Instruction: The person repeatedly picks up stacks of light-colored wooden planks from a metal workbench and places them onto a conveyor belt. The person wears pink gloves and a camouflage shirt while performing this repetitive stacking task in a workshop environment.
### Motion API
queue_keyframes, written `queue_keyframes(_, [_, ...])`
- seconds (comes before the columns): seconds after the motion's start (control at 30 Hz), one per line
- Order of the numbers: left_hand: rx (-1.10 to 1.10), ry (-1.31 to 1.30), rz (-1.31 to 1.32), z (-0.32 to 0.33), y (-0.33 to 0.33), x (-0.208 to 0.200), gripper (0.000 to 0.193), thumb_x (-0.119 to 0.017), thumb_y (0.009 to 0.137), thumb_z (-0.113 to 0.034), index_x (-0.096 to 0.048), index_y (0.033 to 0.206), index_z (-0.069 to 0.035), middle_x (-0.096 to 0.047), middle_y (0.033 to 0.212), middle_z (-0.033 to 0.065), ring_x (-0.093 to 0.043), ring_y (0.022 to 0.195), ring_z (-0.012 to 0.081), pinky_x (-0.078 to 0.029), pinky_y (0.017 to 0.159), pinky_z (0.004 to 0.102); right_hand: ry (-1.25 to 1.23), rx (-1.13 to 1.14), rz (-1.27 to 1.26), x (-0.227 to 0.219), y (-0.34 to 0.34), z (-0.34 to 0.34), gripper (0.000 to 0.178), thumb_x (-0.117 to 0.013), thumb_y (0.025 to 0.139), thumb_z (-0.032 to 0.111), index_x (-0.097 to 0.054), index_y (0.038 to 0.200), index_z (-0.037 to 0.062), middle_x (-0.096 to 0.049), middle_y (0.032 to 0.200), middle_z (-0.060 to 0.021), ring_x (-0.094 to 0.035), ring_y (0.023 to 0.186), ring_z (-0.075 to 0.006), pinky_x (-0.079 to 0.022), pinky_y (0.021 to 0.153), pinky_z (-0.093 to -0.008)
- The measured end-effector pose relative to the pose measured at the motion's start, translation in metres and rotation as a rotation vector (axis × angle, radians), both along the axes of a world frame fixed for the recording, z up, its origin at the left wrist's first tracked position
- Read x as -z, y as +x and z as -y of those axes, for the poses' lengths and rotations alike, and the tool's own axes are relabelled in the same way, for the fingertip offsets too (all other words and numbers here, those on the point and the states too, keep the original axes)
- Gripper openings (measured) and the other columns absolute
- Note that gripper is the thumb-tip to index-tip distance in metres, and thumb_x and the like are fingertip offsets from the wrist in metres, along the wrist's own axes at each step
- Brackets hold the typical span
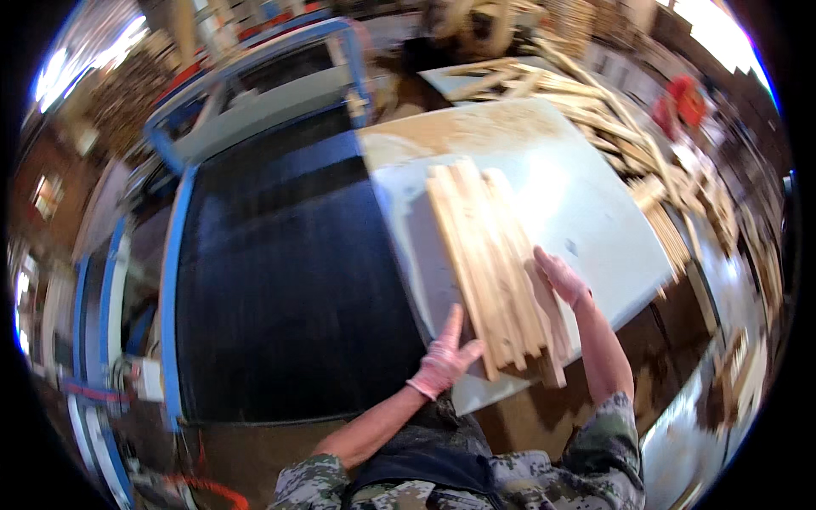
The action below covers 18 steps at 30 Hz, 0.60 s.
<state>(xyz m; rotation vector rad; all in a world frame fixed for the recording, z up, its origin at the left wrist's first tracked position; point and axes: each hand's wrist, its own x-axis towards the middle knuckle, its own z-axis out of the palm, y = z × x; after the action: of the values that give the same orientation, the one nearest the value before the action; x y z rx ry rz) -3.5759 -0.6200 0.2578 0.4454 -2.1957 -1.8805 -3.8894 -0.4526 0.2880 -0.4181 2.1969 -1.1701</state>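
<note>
A bundle of pale wooden strips (pixel 489 263) lies side by side on a light grey table panel (pixel 612 225), with uneven ends at the near side. My left hand (pixel 446 361), in a pinkish glove, is at the bundle's near left edge; its thumb and fingers are spread. On the other side, my gloved right hand (pixel 563 276) is stretched out flat along the bundle's right edge. Neither hand wraps around a strip. Blur hides whether the fingertips actually touch the wood.
Left of the panel runs a wide black conveyor belt (pixel 280 280) in a blue frame (pixel 170 289), passing under a blue and grey gantry (pixel 263 119). Beyond the panel, many loose strips (pixel 595 115) lie heaped. Another metal surface (pixel 680 442) stands at lower right.
</note>
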Motion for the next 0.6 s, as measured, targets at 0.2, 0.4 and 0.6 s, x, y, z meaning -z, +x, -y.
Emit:
queue_keyframes(0.2, [-0.208,-0.18,0.028,0.018,0.004,0.084,0.101,-0.078,0.095,-0.041,-0.023,0.167,0.004,-0.034,0.168,0.0286,-0.034,0.157,0.038,-0.027,0.129,0.0416,0.131,-0.108,-0.058,0.063,0.036,0.082,0.064,-0.065,0.097,0.054,-0.072,0.113,-0.0076,-0.076,0.097,-0.0124,-0.07,0.089,-0.0195,-0.055,0.086,-0.0363])
queue_keyframes(0.4, [-0.463,-0.35,0.134,0.135,0.076,0.019,0.105,-0.079,0.092,-0.045,-0.025,0.163,0.01,-0.036,0.166,0.0322,-0.038,0.155,0.0406,-0.032,0.127,0.0422,-0.129,-0.271,0.138,0.027,0.113,0.217,0.04,-0.076,0.099,0.029,-0.069,0.121,-0.0041,-0.074,0.096,-0.0048,-0.066,0.084,-0.0123,-0.056,0.079,-0.0308])
queue_keyframes(0.6, [-0.563,-0.511,0.207,0.275,0.255,-0.02,0.11,-0.08,0.09,-0.046,-0.021,0.164,0.01,-0.043,0.16,0.0339,-0.049,0.145,0.0443,-0.041,0.121,0.0441,-0.23,-0.484,0.184,0.015,0.283,0.38,0.049,-0.074,0.099,0.023,-0.061,0.138,-0.0031,-0.076,0.122,-0.0115,-0.071,0.109,-0.019,-0.057,0.095,-0.0341])
